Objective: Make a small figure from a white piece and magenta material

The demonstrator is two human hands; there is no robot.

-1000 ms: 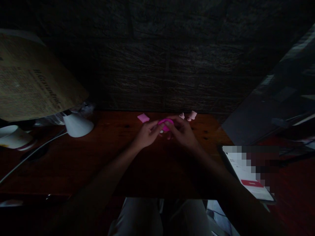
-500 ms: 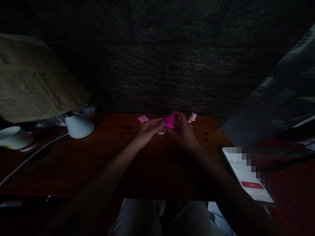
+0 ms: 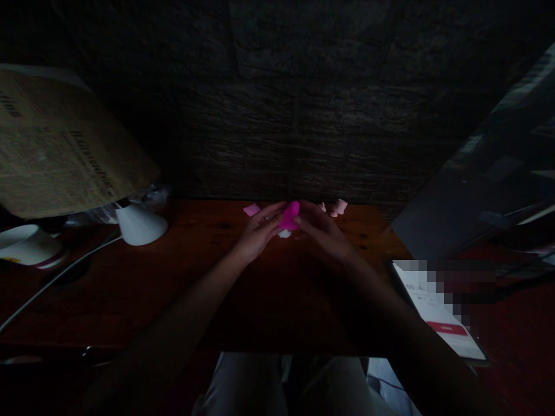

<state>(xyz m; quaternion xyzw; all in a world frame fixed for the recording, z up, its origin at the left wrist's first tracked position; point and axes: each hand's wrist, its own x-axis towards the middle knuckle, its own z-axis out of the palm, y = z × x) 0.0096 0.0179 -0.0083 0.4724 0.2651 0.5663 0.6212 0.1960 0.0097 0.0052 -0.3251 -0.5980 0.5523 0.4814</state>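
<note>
Between my hands, over the far part of the table, is a small bright magenta piece [image 3: 289, 216]. The dim light does not show whether it is folded paper or something soft. My left hand [image 3: 256, 234] grips it from the left, with a ring on one finger. From the right, the thumb of my right hand [image 3: 324, 232] presses against its side, with the other fingers behind it and partly hidden. Just below the magenta piece lies a small white thing [image 3: 284, 234]. A flat pink piece [image 3: 252, 209] rests beyond my left hand, and pale pink lumps [image 3: 339, 207] lie beyond my right.
A dark wall backs the wooden table [image 3: 208, 231]. At the left stand a lamp with a newspaper-print shade [image 3: 65, 144] and white base [image 3: 141, 224], its cable, and a paper cup [image 3: 28, 245]. A phone [image 3: 451, 329] lies at the right edge.
The magenta piece has turned more upright and shifted slightly left. My right hand's fingers have moved in behind it, its thumb now against its side.
</note>
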